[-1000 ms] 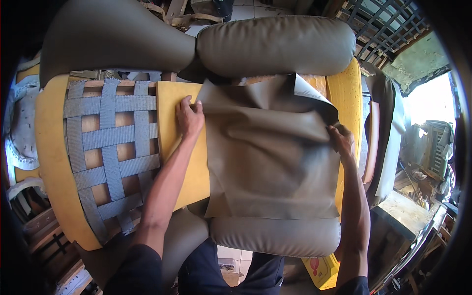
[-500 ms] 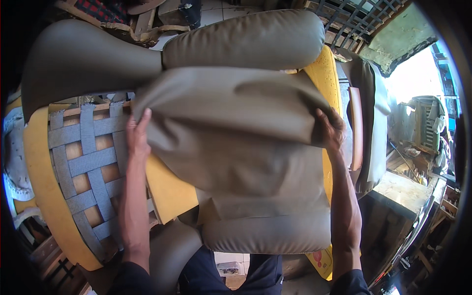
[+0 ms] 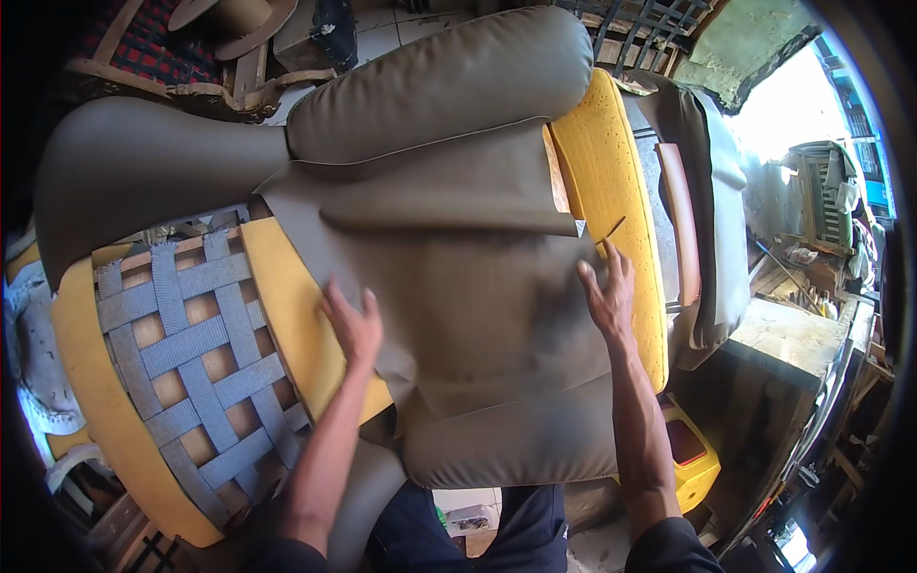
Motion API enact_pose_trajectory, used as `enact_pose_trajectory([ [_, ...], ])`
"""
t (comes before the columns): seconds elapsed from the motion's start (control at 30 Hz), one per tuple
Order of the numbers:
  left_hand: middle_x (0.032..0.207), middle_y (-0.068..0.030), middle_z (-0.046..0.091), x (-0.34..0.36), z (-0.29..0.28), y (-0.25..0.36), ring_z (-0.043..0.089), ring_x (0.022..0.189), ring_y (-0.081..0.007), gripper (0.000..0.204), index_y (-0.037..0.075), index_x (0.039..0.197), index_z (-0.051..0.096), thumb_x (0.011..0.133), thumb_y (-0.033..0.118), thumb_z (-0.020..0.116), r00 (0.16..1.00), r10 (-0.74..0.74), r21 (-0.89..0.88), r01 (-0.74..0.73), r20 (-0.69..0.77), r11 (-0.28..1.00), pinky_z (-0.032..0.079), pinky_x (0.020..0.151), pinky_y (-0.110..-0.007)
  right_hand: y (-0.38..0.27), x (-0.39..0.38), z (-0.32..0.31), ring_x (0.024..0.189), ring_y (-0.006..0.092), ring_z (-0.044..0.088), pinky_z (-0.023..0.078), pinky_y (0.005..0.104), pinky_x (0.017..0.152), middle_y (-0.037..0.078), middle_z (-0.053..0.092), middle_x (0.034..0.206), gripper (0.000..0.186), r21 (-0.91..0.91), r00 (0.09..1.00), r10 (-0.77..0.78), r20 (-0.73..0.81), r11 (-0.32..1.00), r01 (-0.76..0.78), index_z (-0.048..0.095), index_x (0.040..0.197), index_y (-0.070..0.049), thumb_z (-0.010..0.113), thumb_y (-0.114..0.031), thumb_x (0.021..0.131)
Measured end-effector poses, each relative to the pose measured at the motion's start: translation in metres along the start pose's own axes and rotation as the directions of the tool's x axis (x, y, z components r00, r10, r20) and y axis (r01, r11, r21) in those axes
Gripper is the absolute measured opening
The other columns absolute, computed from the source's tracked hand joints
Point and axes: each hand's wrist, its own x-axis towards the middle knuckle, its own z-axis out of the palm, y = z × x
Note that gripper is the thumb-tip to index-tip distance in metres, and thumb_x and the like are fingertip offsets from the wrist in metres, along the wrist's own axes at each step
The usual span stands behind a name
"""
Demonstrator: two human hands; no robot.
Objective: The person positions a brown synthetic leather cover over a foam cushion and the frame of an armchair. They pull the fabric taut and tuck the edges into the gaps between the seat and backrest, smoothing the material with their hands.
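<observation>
A brown-olive leatherette sheet (image 3: pixel 458 306) lies spread over the seat, with a folded ridge across its upper part and its left side over a yellow foam pad (image 3: pixel 287 306). My left hand (image 3: pixel 351 325) is open over the sheet's left part, fingers apart. My right hand (image 3: pixel 609 291) is open at the sheet's right edge, thumb and fingers apart, beside a long yellow foam bolster (image 3: pixel 635 239). A thin brown stick (image 3: pixel 616 229) is just beyond its fingertips; whether they touch it, I cannot tell. Leatherette-covered padded rolls border the sheet above (image 3: pixel 435 81) and below (image 3: pixel 511 439).
Grey woven webbing (image 3: pixel 191 363) on a wooden frame fills the left. A chair frame with red checked cloth (image 3: pixel 143 43) is at the top left. A cabinet (image 3: pixel 774 334) and a pile of scraps (image 3: pixel 802 267) are at the right. A yellow container (image 3: pixel 693 468) sits low right.
The sheet, held at both sides and raised half a second ago, now lies down with a fold. Both hands have let go; the left has moved right and down, the right slightly left and down.
</observation>
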Motion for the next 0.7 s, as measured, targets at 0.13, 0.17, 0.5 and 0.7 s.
enact_pose_trajectory([
  [0.13, 0.14, -0.0269, 0.047, -0.132, -0.009, 0.018, 0.049, 0.13, -0.0426, 0.065, 0.0, 0.142, 0.047, 0.091, 0.029, 0.073, 0.804, 0.098, -0.175, 0.007, 0.586, 0.985, 0.04, 0.11, -0.049, 0.019, -0.043, -0.016, 0.123, 0.0427, 0.054, 0.044, 0.0504, 0.102, 0.024, 0.057, 0.133, 0.061, -0.188, 0.933, 0.278, 0.228, 0.953, -0.238, 0.05, 0.142, -0.007, 0.068, -0.041, 0.094],
  [0.17, 0.142, -0.0252, 0.048, -0.153, -0.018, 0.027, 0.049, 0.131, -0.0416, 0.067, 0.002, 0.142, 0.049, 0.09, 0.036, 0.074, 0.677, 0.196, -0.246, -0.023, 0.71, 0.969, 0.04, 0.11, -0.048, 0.024, -0.049, -0.017, 0.123, 0.0427, 0.054, 0.044, 0.0504, 0.102, 0.024, 0.057, 0.133, 0.061, -0.193, 0.93, 0.283, 0.233, 0.951, -0.241, 0.05, 0.142, -0.007, 0.068, -0.041, 0.094],
  [0.5, 0.119, -0.0177, 0.069, -0.14, -0.035, 0.008, 0.068, 0.106, -0.0357, 0.035, 0.007, 0.118, 0.07, 0.093, 0.032, 0.07, 0.336, 0.199, -0.172, -0.109, 0.921, 0.979, 0.054, 0.092, -0.046, 0.019, -0.055, -0.052, 0.098, 0.047, 0.068, 0.053, 0.0524, 0.082, 0.033, 0.069, 0.093, 0.048, 0.045, 0.851, 0.347, 0.394, 0.918, -0.395, 0.064, 0.098, 0.005, 0.065, -0.043, 0.095],
  [0.7, 0.092, -0.0131, 0.075, -0.063, -0.089, 0.082, 0.072, 0.089, -0.0248, 0.025, 0.007, 0.113, 0.072, 0.094, 0.02, 0.065, -0.272, -0.005, -0.032, -0.13, 0.962, 0.991, 0.054, 0.081, -0.042, 0.033, -0.077, -0.086, 0.104, 0.0439, 0.068, 0.053, 0.049, 0.09, 0.03, 0.071, 0.103, 0.048, -0.106, 0.727, 0.358, 0.586, 0.923, -0.369, 0.071, 0.112, -0.001, 0.07, -0.044, 0.091],
])
